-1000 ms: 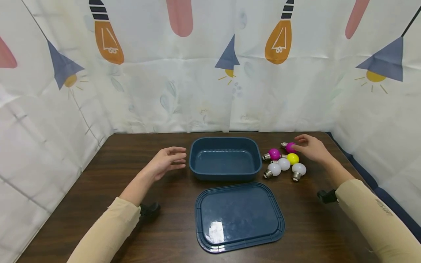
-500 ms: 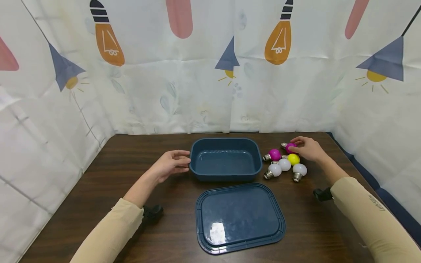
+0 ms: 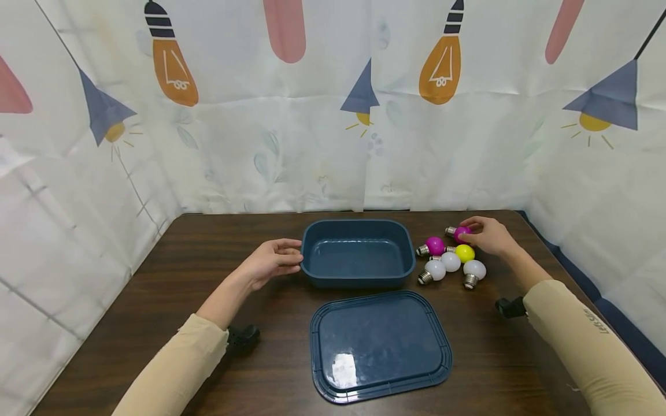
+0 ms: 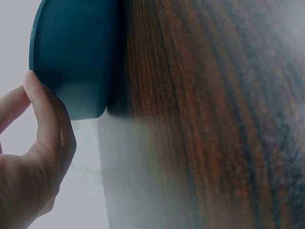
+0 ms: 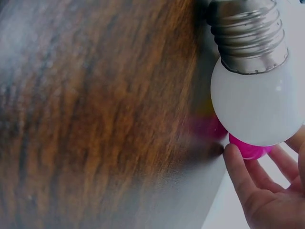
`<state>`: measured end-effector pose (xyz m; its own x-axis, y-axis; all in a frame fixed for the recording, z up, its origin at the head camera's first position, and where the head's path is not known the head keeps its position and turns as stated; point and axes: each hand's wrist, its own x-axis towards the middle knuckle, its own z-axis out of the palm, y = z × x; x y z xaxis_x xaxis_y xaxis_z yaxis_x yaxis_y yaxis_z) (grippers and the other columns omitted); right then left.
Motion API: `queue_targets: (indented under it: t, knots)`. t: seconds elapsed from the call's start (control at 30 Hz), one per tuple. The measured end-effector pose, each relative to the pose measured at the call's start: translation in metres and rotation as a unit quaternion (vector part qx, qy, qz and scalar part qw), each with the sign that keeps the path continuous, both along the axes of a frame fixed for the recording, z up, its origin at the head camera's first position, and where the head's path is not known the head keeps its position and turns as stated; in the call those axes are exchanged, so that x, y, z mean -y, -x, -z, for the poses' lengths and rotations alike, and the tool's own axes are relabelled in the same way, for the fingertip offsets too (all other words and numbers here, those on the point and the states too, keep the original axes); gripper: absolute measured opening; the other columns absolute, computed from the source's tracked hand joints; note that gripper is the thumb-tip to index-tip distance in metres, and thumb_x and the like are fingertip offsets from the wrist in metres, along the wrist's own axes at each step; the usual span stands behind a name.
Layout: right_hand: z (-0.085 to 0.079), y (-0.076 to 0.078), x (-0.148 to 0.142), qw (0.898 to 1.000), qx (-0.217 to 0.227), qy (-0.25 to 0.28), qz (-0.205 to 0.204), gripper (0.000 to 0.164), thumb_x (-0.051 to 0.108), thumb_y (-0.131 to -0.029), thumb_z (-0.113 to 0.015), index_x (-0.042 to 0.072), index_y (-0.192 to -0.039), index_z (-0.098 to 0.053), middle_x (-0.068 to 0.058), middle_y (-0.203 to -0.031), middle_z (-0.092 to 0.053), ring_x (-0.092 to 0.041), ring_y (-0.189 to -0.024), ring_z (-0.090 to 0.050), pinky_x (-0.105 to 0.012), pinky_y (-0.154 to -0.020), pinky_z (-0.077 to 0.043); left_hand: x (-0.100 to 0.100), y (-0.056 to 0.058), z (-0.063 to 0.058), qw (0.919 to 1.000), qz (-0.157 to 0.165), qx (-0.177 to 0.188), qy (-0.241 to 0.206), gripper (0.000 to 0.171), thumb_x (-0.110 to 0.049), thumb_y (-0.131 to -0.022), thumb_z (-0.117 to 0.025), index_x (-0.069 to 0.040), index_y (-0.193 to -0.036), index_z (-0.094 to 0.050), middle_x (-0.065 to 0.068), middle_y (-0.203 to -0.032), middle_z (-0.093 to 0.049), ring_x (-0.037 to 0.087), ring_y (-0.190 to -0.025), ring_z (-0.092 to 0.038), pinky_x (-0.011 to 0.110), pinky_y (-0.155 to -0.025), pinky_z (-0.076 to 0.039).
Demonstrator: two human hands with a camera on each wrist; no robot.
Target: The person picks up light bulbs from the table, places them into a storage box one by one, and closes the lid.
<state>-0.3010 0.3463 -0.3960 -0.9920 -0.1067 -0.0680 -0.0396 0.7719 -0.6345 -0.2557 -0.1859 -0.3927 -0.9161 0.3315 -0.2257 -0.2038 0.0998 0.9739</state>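
My left hand (image 3: 273, 263) is at the left end of a dark blue rectangular box (image 3: 359, 282), its relaxed fingertips right at the rim. In the left wrist view, the fingertips overlap the edge of the box (image 4: 78, 62). At the back right, my right hand (image 3: 489, 236) pinches a magenta light bulb (image 3: 461, 233) between thumb and fingers; its metal screw base points left. The right wrist view shows that magenta bulb (image 5: 250, 150) partly hidden behind a white bulb (image 5: 257, 105). Close by lie another magenta bulb (image 3: 435, 246), a yellow bulb (image 3: 465, 253) and several white bulbs (image 3: 474, 269).
A dark blue lid (image 3: 382, 344) lies flat on the brown wooden table (image 3: 171, 277), in front of the box. Behind the table hangs a white curtain (image 3: 312, 144) printed with lamps and bulbs.
My left hand has moved slightly right, up to the rim of the box. My right hand has moved a little left and its fingers have closed round the magenta bulb.
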Motion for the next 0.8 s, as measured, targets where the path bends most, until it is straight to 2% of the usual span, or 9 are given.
queue_targets:
  t: [0.2,0.37,0.6,0.8]
  knots:
    - [-0.002,-0.001,0.0,1.0,0.001,0.017,0.008,0.054,0.03,-0.104,-0.063,-0.006,-0.142,-0.05,-0.036,-0.138,-0.049,-0.038,-0.1,-0.068,-0.058,-0.097,-0.051,0.001,-0.002,-0.001,1.0,0.008,0.002,-0.005,0.054,0.0,-0.103,-0.059,0.007,-0.152,-0.038,0.028,-0.132,-0.054,0.018,-0.097,-0.068,0.034,-0.09,-0.059]
    - [-0.006,0.0,-0.001,0.999,0.0,0.031,0.014,0.055,0.031,-0.105,-0.062,-0.005,-0.144,-0.048,-0.035,-0.14,-0.048,-0.039,-0.103,-0.069,-0.057,-0.097,-0.052,0.0,0.001,-0.001,0.9998,0.013,0.008,-0.014,0.055,0.002,-0.103,-0.058,0.007,-0.153,-0.035,0.031,-0.137,-0.049,0.017,-0.096,-0.069,0.033,-0.09,-0.059]
    - [-0.017,-0.003,0.003,0.999,-0.017,0.036,0.007,0.054,0.029,-0.105,-0.062,-0.005,-0.144,-0.047,-0.035,-0.141,-0.048,-0.047,-0.111,-0.064,-0.059,-0.098,-0.052,0.001,0.004,0.0,0.9996,0.02,0.008,-0.018,0.057,0.002,-0.104,-0.057,0.008,-0.155,-0.032,0.031,-0.137,-0.047,0.017,-0.096,-0.068,0.032,-0.091,-0.058]
    - [-0.025,-0.005,0.011,0.999,-0.025,0.048,-0.007,0.055,0.031,-0.105,-0.062,-0.006,-0.144,-0.048,-0.034,-0.14,-0.051,-0.048,-0.112,-0.064,-0.059,-0.097,-0.052,0.001,0.005,0.001,0.9995,0.021,0.009,-0.022,0.058,0.002,-0.103,-0.057,0.008,-0.155,-0.032,0.024,-0.126,-0.053,0.017,-0.094,-0.068,0.033,-0.09,-0.059]
